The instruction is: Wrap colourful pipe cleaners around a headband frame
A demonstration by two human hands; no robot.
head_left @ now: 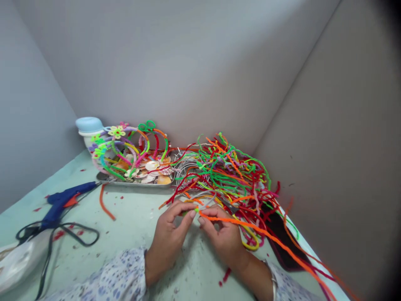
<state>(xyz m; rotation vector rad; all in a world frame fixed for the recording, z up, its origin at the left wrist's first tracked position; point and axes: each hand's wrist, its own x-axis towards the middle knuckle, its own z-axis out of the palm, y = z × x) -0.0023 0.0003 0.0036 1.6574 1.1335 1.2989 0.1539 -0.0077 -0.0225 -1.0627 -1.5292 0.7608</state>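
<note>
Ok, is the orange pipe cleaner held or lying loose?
Held: the right hand pinches the end of the orange pipe cleaner, and the rest of it runs off toward the lower right.

Your orange chenille stem runs from your right hand toward the lower right, slightly bowed. A grey stem rises from your left hand. Loose multicoloured stems lie heaped just behind.

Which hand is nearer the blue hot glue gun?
Left: the left hand sits right of the blue hot glue gun; the right hand sits farther right, beyond the left.
</note>
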